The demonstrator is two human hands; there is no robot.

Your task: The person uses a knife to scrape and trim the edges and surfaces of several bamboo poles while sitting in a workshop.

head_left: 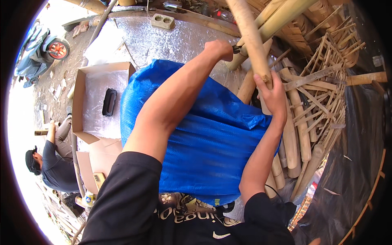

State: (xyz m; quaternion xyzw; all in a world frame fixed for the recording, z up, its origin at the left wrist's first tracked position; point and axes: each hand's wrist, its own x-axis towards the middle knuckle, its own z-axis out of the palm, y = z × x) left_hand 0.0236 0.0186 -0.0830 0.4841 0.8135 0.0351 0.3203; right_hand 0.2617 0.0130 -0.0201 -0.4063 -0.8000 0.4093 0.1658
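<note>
My right hand [272, 94] is closed around the near end of a pale bamboo pole [254, 38], its thumb along the side. The pole slants up and away past the top edge of the view. My left hand [219, 50] is a fist reaching far forward, just left of the pole. From it sticks out a short dark tool [236, 49], touching or close to the bamboo; its kind is hidden by the fist. Below both forearms a blue tarp [200, 155] lies spread over my lap.
More bamboo poles [300, 126] and a heap of split bamboo lie to the right. An open cardboard box [77, 102] with a black plastic piece [109, 102] stands left. Beyond are silver sheeting [192, 34], a concrete block [162, 21], a motorcycle [43, 51] and a seated person [59, 169].
</note>
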